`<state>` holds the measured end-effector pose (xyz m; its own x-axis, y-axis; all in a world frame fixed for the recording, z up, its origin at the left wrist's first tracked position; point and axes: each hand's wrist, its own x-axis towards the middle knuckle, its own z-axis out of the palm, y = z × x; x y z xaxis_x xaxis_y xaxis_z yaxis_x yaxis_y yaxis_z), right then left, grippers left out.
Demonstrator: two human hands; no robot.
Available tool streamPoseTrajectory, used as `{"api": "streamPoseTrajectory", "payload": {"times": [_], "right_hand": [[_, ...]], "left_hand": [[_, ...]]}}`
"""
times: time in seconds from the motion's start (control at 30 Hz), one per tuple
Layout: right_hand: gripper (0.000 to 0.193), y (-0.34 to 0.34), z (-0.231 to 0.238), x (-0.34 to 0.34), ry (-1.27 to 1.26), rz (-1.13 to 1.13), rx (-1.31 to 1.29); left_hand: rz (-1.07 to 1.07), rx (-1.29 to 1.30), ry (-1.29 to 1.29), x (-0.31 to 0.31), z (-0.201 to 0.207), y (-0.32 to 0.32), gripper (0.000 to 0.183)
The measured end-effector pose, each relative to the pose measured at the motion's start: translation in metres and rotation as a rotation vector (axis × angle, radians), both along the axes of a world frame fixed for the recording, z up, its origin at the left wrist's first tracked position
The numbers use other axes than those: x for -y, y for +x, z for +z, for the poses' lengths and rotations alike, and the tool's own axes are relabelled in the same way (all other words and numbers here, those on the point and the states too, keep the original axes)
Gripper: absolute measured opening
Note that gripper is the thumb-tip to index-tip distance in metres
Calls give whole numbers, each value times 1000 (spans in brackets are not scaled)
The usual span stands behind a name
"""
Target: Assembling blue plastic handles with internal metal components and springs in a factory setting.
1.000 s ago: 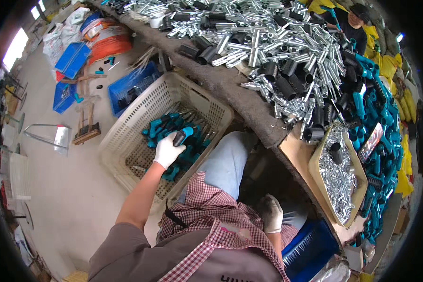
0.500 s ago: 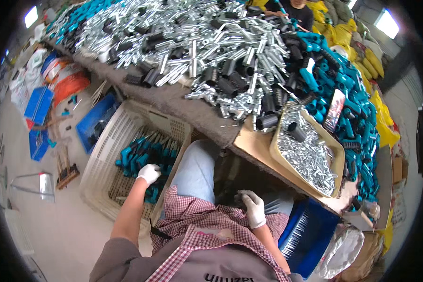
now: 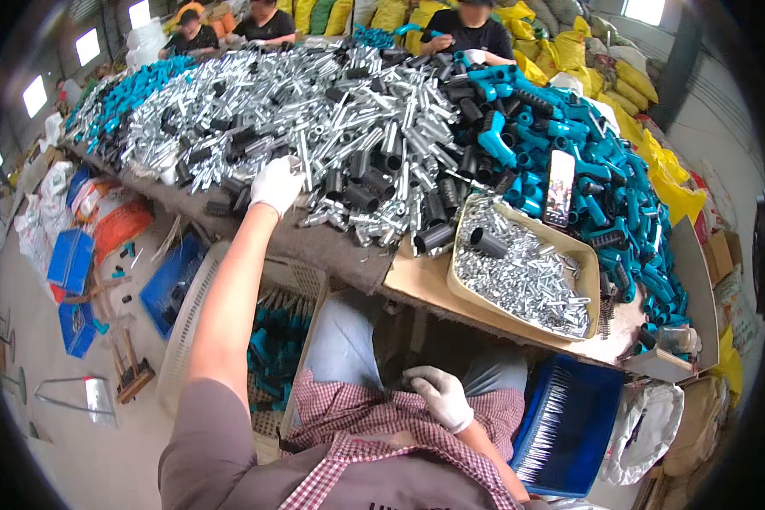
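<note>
My left hand [image 3: 278, 184], in a white glove, is stretched out to the near edge of a heap of silvery metal tubes [image 3: 255, 98]. Its fingers are curled among the tubes; whatever they grip is too small to make out. My right hand [image 3: 444, 398], also gloved, rests low over my lap with its fingers bent together. Something dark shows at those fingertips, but its kind is unclear. Black ribbed sleeves [image 3: 361, 198] lie mixed into the heap. Below my left forearm, a pale plastic crate [image 3: 197, 314] holds teal-handled tools [image 3: 272, 353] with metal shafts.
On the table's right, a cream tray [image 3: 588, 293] of small metal parts sits before a pile of teal handles [image 3: 608, 183]. A phone [image 3: 559, 189] leans there. A blue bin [image 3: 582, 442] with metal rods stands by my right knee. Several people [image 3: 463, 38] sit across the table.
My left hand has left the teal-handled tools in the crate and reached forward to the metal heap. My right hand stays near my lap. The view has tilted up, showing more people.
</note>
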<state>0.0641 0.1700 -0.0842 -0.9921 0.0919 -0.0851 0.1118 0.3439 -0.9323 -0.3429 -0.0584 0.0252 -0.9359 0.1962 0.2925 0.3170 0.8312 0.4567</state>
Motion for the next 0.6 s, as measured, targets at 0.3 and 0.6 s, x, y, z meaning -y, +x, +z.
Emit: {"api": "streamPoseTrajectory", "payload": {"times": [0.3, 0.6], "right_hand": [[27, 13, 5, -12, -193, -115, 47], [60, -44, 29, 17, -900, 129, -12]], "left_hand": [[-22, 34, -122, -25, -10, -54, 43], [-471, -235, 443, -45, 5, 198, 26]]}}
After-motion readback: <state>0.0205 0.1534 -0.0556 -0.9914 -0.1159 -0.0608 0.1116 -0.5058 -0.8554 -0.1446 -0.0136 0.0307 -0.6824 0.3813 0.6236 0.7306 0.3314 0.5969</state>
